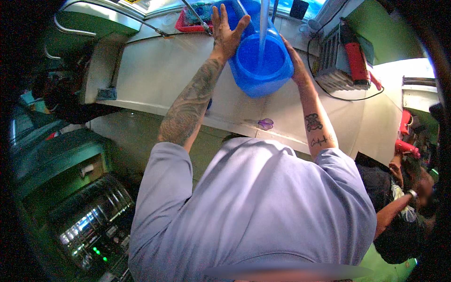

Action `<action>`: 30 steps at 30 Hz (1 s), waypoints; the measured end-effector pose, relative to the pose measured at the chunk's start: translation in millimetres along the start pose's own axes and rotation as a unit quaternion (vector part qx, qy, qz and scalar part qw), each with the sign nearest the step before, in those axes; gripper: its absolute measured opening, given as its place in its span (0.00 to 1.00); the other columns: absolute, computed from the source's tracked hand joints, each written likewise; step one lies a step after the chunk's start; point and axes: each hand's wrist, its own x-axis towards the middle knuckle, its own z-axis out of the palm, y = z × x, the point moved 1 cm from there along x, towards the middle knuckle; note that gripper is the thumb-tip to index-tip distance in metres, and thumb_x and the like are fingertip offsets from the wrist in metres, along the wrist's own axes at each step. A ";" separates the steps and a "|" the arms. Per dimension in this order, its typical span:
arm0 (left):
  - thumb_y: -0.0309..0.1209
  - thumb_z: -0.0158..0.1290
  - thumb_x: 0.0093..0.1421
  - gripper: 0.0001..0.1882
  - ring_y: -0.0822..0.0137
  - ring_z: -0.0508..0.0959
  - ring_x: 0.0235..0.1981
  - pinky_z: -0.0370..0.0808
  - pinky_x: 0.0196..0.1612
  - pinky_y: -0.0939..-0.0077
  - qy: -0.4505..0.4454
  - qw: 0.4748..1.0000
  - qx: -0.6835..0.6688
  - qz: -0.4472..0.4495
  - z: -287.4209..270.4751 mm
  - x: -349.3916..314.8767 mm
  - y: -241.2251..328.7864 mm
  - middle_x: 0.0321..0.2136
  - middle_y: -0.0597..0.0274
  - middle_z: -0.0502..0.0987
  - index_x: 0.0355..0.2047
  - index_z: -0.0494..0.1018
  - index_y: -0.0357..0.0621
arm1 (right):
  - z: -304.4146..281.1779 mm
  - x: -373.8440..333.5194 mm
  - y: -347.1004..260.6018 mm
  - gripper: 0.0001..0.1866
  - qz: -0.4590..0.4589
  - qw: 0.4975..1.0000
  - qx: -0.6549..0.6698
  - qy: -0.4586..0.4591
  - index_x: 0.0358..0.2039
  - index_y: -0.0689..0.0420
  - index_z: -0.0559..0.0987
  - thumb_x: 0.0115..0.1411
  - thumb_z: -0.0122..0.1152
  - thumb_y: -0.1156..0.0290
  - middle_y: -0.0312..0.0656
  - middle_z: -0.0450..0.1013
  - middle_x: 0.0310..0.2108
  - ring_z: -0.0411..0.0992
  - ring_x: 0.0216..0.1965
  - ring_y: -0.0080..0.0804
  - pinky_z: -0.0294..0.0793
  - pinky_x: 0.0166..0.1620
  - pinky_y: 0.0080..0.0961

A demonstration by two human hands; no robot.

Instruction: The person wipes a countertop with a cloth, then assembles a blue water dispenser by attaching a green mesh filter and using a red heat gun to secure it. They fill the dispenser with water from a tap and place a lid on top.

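Observation:
A wide-mouthed blue plastic container [239,79] stands on the pale counter at the far side. A pale upright tube, or a stream of liquid, [264,19] runs down into its mouth; which one I cannot tell. My left hand [227,36] is open at the container's left side, thumb and fingers spread, its wrist close to the wall. My right hand [295,61] lies against the right wall of the container, fingers curved along it and partly hidden behind. Behind the container is another blue vessel [251,8], mostly covered.
On the counter [169,70] a red tray [181,24] sits far left, with metal rods nearby. A ribbed grey case [331,63], a red-handled tool [357,63] and a black cord stand right. A purple scrap [266,123] lies near the front edge. Another person's arm [397,211] shows lower right.

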 end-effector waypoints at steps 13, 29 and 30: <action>0.75 0.45 0.48 0.63 0.42 0.37 0.70 0.37 0.69 0.54 -0.024 0.998 -0.042 -0.044 -2.7 3.9 0.1 0.68 0.36 0.37 0.68 0.43 0.36 | 25.1 -12.3 0.6 0.33 -0.002 0.997 0.069 0.037 0.67 0.58 0.55 0.70 0.40 0.50 0.44 0.52 0.68 0.50 0.68 0.34 0.45 0.69 0.32; 0.70 0.42 0.56 0.53 0.45 0.48 0.68 0.47 0.68 0.57 0.029 0.994 -0.100 -0.020 -20.6 -6.8 12.8 0.66 0.37 0.50 0.66 0.52 0.35 | 157.6 57.1 -311.4 0.23 -0.212 0.964 0.038 -0.156 0.47 0.60 0.73 0.68 0.46 0.51 0.41 0.72 0.31 0.72 0.34 0.31 0.72 0.37 0.29; 0.67 0.41 0.59 0.50 0.45 0.50 0.68 0.47 0.68 0.57 0.054 0.985 -0.158 -0.037 -25.9 -20.4 20.4 0.65 0.37 0.53 0.65 0.53 0.35 | 173.6 59.8 -315.3 0.21 -0.200 0.959 0.057 -0.194 0.44 0.59 0.73 0.69 0.46 0.52 0.38 0.70 0.27 0.69 0.29 0.28 0.70 0.33 0.26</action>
